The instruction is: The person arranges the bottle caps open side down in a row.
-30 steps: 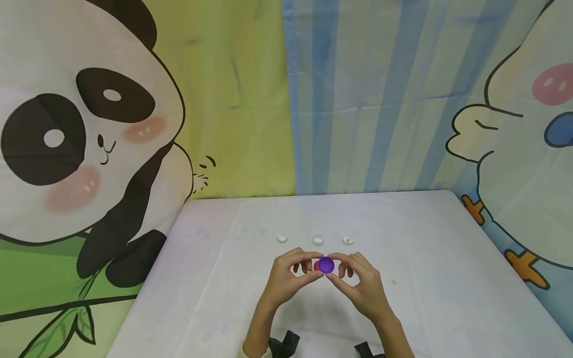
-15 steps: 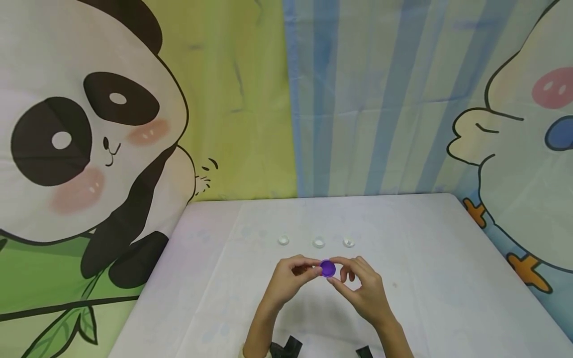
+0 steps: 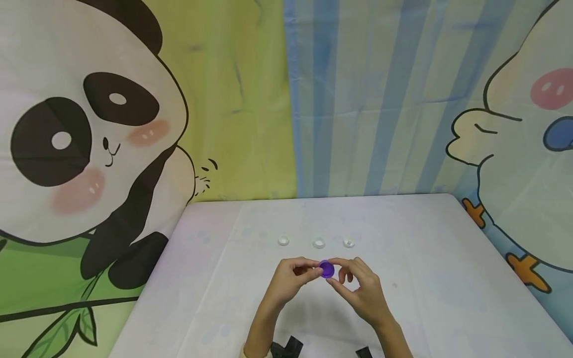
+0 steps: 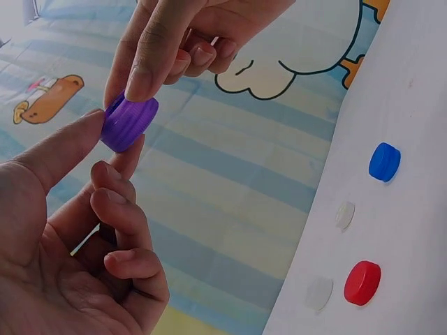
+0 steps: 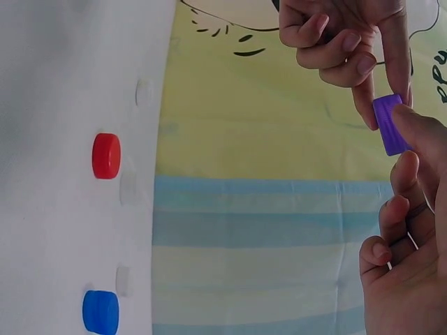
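Note:
A purple bottle cap (image 3: 328, 269) is held up above the table between both hands, its hollow side facing the head camera. My left hand (image 3: 288, 281) pinches its left edge, with the thumb tip over the front. My right hand (image 3: 363, 287) grips the right edge between thumb and forefinger, and the other fingers curl loosely. In the left wrist view, the ridged side of the cap shows. A red cap (image 4: 362, 283) and a blue cap (image 4: 385, 162) lie on the table; in the head view they cannot be seen, the hands being in front.
Three whitish caps lie in a row beyond the hands: a left one (image 3: 283, 240), a middle one (image 3: 319, 242) and a right one (image 3: 348, 242). The white table (image 3: 224, 278) ends at cartoon-printed curtains (image 3: 241, 99) behind it.
The left thumb has shifted from the lower edge of the purple cap up onto its front. A bit of red seen beside the cap is now hidden. The right hand has barely moved.

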{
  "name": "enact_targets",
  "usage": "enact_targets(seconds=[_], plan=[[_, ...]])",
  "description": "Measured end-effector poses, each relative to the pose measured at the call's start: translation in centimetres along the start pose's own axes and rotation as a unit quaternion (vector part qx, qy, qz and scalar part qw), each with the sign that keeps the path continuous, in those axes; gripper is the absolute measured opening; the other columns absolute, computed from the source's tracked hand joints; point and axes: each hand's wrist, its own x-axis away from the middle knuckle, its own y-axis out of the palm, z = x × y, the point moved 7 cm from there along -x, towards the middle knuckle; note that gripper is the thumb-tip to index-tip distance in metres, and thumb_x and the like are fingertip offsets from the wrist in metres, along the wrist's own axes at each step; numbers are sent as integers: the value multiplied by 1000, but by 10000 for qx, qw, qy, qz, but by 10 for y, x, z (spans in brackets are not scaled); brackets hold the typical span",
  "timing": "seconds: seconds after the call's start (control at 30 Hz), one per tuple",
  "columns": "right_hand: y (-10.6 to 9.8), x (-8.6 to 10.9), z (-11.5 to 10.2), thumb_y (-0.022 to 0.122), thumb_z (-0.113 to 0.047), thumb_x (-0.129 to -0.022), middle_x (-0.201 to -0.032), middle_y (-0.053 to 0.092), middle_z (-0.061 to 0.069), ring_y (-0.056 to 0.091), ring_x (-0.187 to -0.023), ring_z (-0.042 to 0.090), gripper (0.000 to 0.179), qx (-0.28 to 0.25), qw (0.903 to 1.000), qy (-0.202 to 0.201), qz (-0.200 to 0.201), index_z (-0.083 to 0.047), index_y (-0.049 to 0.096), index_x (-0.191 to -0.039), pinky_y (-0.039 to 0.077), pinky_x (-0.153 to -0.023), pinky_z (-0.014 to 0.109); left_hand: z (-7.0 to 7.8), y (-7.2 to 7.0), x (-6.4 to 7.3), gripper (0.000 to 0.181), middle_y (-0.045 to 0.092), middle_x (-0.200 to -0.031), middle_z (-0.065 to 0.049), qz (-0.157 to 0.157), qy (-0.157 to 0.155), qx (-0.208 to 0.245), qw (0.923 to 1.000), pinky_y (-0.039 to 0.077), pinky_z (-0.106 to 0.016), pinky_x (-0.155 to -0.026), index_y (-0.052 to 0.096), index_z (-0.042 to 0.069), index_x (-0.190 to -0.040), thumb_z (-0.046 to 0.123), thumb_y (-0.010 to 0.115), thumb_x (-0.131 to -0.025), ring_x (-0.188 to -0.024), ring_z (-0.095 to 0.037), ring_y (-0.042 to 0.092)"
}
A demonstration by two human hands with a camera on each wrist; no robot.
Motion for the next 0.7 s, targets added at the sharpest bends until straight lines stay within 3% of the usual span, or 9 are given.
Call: enact_targets(seconds=[0.17,0.43,0.7], plan=[[1,1,0,78,-6,-66,-72,50,-11,43,-67,4,45,-82,10000,-52,3,-13,63,-108,37,-59,12,-2,0,-1,20,65,-82,-5,16,-45,21,10000,39,-19,-56,70,4,-93,19,68,-79,-62,-5,50],[5,3,6,78,-9,-67,-73,51,-10,45,-67,7,47,-11,9997,191,-130,-13,61,-110,36,-60,12,-8,-2,-3,21,65,-82,-6,213,-35,53,9998,45,-21,-61,70,5,-94,19,69,-79,-67,-7,55],[13,8,19,71,-17,-76,-71,49,-13,45,-67,9,43,-136,9928,1078,-495,-12,56,-116,35,-62,17,-1,-7,-2,21,56,-68,-4,688,418,-386,9960,37,-18,-52,70,8,-93,21,70,-77,-59,-7,44]])
